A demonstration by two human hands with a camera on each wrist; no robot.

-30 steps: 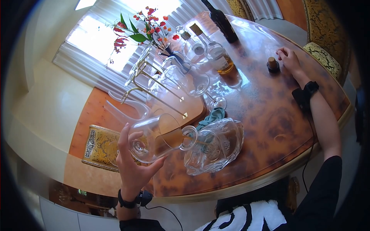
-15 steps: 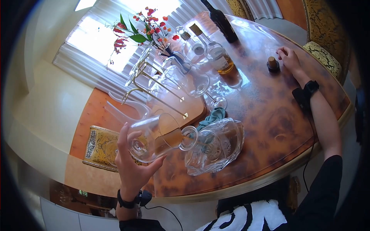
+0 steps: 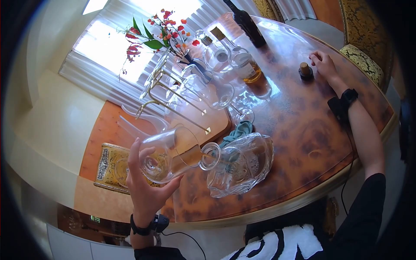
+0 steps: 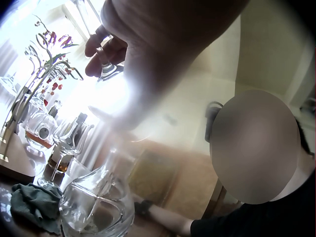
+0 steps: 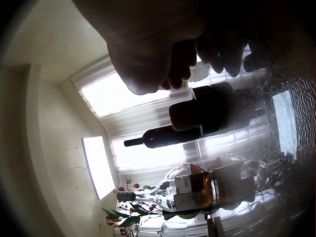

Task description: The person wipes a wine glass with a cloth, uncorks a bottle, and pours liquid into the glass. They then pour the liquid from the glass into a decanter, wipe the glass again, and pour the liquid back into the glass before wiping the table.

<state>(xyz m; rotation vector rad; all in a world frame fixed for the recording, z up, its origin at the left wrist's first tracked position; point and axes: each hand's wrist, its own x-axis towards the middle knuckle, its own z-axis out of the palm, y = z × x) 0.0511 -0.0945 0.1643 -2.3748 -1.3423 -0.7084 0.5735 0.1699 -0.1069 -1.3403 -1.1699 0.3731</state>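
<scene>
Glass goblet [image 3: 167, 149], brown liquid [image 3: 185, 159] inside, is tipped with its rim at the decanter [image 3: 253, 167] mouth; left hand [image 3: 148, 193] has it by the stem, fingers bent round. Right hand [image 3: 326, 67] rests on the table [image 3: 312, 147], fingers loosely curled, gripping nothing, just beside the cork-topped stopper [image 3: 306, 72].

— The glass [image 3: 167, 149]?
— Clear, stemmed, tipped toward three o'clock, brownish liquid [image 3: 185, 160] pooled near its rim.
— And the decanter [image 3: 249, 169]?
— Clear, ridged, at the glass's three o'clock, round mouth at that rim.
</scene>
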